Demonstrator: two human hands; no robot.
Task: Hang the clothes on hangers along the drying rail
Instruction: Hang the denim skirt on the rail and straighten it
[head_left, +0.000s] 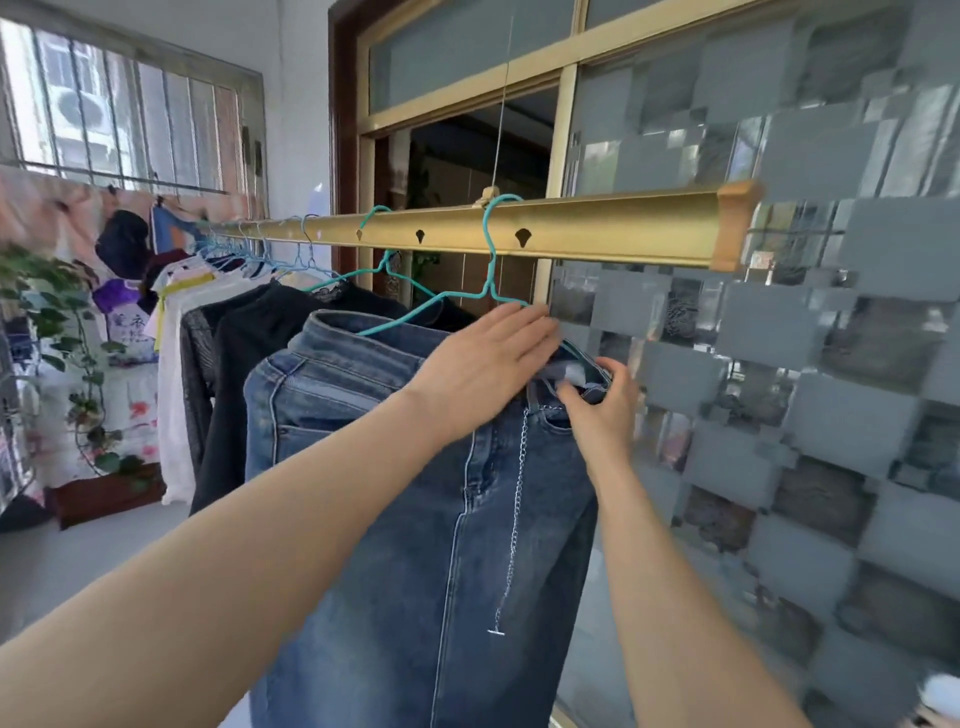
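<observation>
A pair of blue jeans (395, 519) with a thin metal chain hangs from a teal wire hanger (488, 249) hooked over the gold drying rail (597, 228). My left hand (483, 364) lies flat on the waistband, fingers stretched toward the hanger's right arm. My right hand (602, 395) pinches the right end of the waistband, just below that arm of the hanger. Behind the jeans, a black top (249, 353) hangs on a second teal hanger (384, 260).
Further left, several garments, white and black, crowd the rail on blue wire hangers (244, 254). A patterned glass door (805, 364) stands close on the right. A potted vine (67, 332) and a barred window (130, 114) fill the far left.
</observation>
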